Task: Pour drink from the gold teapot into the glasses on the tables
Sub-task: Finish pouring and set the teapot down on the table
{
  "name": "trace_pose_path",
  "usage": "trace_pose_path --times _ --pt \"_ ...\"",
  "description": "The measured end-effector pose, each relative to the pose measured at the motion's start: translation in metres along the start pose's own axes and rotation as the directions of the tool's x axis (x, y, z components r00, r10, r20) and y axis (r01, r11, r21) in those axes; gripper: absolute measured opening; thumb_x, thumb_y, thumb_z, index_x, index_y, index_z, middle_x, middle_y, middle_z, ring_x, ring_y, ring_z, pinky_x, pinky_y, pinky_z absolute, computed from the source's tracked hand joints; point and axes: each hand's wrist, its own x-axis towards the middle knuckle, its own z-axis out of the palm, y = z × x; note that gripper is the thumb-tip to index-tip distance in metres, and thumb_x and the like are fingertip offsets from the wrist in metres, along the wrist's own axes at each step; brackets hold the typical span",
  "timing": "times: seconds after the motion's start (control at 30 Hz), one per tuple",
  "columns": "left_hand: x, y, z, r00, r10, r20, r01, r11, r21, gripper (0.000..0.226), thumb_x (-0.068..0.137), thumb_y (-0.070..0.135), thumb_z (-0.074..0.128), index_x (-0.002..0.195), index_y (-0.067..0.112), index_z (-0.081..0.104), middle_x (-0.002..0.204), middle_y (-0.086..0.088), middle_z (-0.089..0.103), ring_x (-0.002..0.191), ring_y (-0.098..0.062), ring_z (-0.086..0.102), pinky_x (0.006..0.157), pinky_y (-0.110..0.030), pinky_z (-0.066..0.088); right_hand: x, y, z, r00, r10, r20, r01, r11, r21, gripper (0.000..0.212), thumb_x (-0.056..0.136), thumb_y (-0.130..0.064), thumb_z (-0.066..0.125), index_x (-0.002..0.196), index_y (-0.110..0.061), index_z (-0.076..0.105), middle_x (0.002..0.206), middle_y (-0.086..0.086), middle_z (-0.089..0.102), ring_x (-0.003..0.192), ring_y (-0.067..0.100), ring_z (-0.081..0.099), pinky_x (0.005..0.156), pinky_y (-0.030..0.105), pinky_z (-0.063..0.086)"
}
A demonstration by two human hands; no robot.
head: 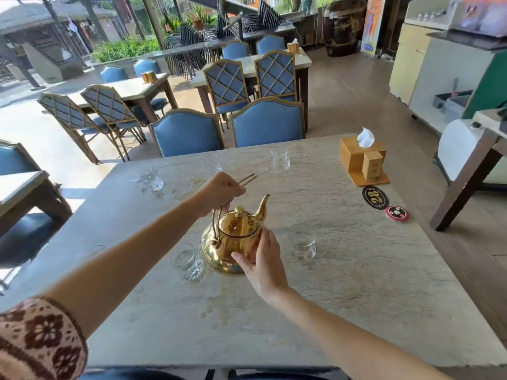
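Note:
The gold teapot (233,239) stands near the middle of the stone table (356,283), spout pointing away from me. My left hand (220,192) grips its wire handle above the lid. My right hand (264,266) rests flat against the pot's near right side. Clear glasses surround it: one (186,261) just left of the pot, one (303,245) to its right, and three farther off, at the far left (151,178), the far middle (211,164) and the far right (279,158).
A wooden tissue box (362,160) stands at the table's far right, with an oval number plate (375,197) and a round red button (396,213) nearby. Wet drops mark the tabletop. Blue chairs (266,124) line the far edge; other tables stand beyond.

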Motion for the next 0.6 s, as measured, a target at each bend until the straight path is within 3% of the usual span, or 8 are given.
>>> trace_pose_path --times 0.07,0.3,0.6 --pt "0.007 -0.008 -0.009 0.999 0.018 -0.033 -0.018 1.000 -0.003 0.027 0.093 0.014 0.060 0.067 0.009 0.054 0.056 -0.004 0.047 0.043 -0.013 0.047 0.048 -0.025 0.042 0.019 -0.006 0.009 1.000 -0.015 -0.015 0.014 1.000 -0.026 0.097 0.086 -0.048 0.071 0.156 -0.002 0.021 0.157 0.015 0.032 0.150 0.027 0.029 0.120 0.038 0.038" --pt "0.045 -0.042 -0.032 0.991 0.020 -0.134 -0.028 0.998 -0.054 0.013 0.095 0.017 0.057 0.092 0.004 0.057 0.068 -0.002 0.049 0.055 -0.011 0.046 0.048 -0.020 0.040 0.081 -0.027 0.042 1.000 0.010 -0.014 -0.011 0.994 -0.107 0.096 0.086 -0.036 0.076 0.155 0.004 0.023 0.159 0.017 0.031 0.150 0.028 0.028 0.123 0.033 0.030" --pt "0.093 -0.097 -0.052 0.975 -0.031 -0.219 0.003 0.992 -0.126 0.014 0.096 0.020 0.055 0.089 0.008 0.053 0.073 0.001 0.049 0.059 -0.010 0.044 0.052 -0.021 0.039 0.142 -0.037 0.085 0.999 0.033 0.013 -0.028 0.967 -0.253 0.095 0.089 -0.032 0.074 0.155 0.009 0.018 0.160 0.022 0.028 0.151 0.033 0.027 0.127 0.034 0.022"
